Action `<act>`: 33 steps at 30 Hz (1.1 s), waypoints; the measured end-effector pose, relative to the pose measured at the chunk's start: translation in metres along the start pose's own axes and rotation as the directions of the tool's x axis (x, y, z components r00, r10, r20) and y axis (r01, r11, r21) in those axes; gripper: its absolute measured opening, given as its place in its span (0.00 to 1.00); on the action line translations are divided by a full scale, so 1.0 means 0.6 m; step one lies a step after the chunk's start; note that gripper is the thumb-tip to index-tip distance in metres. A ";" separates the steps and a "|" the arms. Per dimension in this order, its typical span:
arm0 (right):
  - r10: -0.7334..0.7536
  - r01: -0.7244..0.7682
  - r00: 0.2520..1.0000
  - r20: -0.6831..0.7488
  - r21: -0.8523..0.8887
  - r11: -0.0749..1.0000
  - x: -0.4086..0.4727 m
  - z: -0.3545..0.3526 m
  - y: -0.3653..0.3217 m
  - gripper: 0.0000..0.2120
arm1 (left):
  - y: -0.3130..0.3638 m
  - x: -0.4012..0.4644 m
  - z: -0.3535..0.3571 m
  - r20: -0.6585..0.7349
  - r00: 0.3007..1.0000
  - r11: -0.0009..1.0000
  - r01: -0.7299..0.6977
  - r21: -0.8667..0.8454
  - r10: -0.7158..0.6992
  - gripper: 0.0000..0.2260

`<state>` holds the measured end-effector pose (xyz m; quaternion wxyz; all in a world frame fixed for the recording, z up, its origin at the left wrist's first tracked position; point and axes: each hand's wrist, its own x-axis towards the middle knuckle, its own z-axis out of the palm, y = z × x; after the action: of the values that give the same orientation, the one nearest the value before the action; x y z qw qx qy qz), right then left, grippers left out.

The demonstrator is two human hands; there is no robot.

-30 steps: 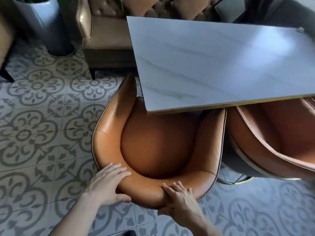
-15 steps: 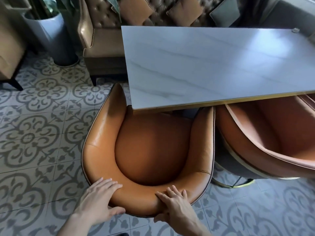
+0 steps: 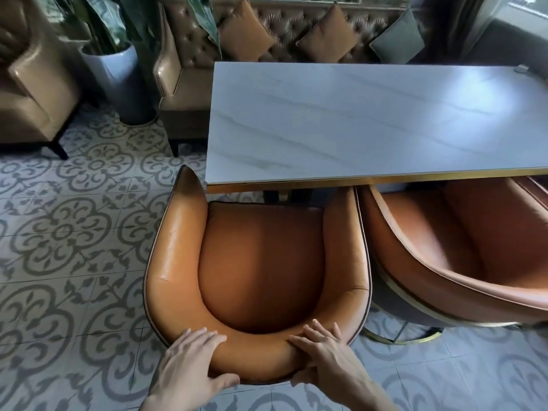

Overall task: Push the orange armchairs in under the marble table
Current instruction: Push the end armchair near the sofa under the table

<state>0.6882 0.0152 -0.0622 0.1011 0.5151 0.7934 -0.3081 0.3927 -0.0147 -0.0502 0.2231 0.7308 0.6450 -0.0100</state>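
Head view: at 6 o'clock, the left hand (image 3: 192,363) and right hand (image 3: 323,355) both grip the backrest of the armchair (image 3: 261,262), fingers curled over its rim. Its seat front sits just under the table (image 3: 370,120) edge. A second armchair (image 3: 462,256) stands at 3 o'clock.

Patterned floor tiles (image 3: 74,238), grey floral medallions on pale ground, spread across the left and near side. Against the far side, a tufted brown leather sofa (image 3: 189,81) with two tan cushions (image 3: 247,32) and one grey cushion (image 3: 398,40). Left of it, a pale planter (image 3: 118,75) holding broad green leaves. At the far left, a tan leather seat (image 3: 32,93) on dark legs. Top right, a bright window (image 3: 522,10) beside a dark curtain (image 3: 456,22); daylight from that side.
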 end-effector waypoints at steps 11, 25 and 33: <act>-0.063 0.064 0.996 0.060 -0.018 0.998 -0.019 -0.022 0.081 0.40 | 0.085 0.007 0.007 0.156 0.983 0.993 0.105 -0.048 -0.096 0.44; -0.052 0.053 0.997 -0.054 0.029 0.998 -0.002 -0.034 0.116 0.44 | 0.095 0.030 0.020 0.064 0.994 0.987 0.097 -0.132 -0.089 0.45; 0.054 -0.066 0.985 -0.165 -0.071 0.995 -0.038 0.025 0.110 0.40 | 0.082 0.021 0.055 -0.027 0.999 0.997 0.033 -0.073 -0.035 0.51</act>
<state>0.7543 0.0076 -0.0884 0.0647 0.5580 0.7944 -0.2311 0.4501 -0.0175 -0.0684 0.2402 0.7112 0.6604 0.0197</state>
